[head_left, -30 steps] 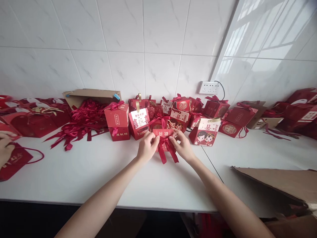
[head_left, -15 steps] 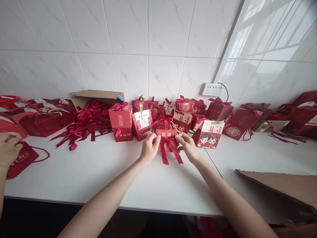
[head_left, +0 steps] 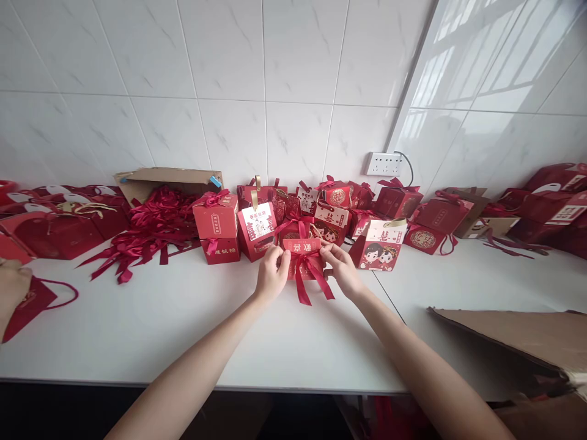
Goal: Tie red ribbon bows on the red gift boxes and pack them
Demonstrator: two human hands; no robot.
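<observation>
A small red gift box [head_left: 302, 247] with a dark red ribbon bow on its front is between my hands near the middle of the table. My left hand [head_left: 272, 269] pinches its left edge, and my right hand [head_left: 340, 266] grips its right edge. Two ribbon tails [head_left: 303, 289] hang down over the white table. Left of my hands stands a white-topped box with a gold loop [head_left: 257, 225], and beside it two stacked red boxes [head_left: 216, 227]. To the right is a box with two cartoon figures [head_left: 381, 247].
A cardboard box [head_left: 172, 176] spills a heap of red ribbons [head_left: 158, 223]. Another person's hand [head_left: 13, 287] touches a red box at the far left. A cardboard flap [head_left: 509, 333] juts over the right front. A power strip [head_left: 384, 164] is by the wall.
The view has turned slightly right, so most things sit further left. My hands keep the same hold on the red gift box. The other person's hand has shifted toward the left edge.
</observation>
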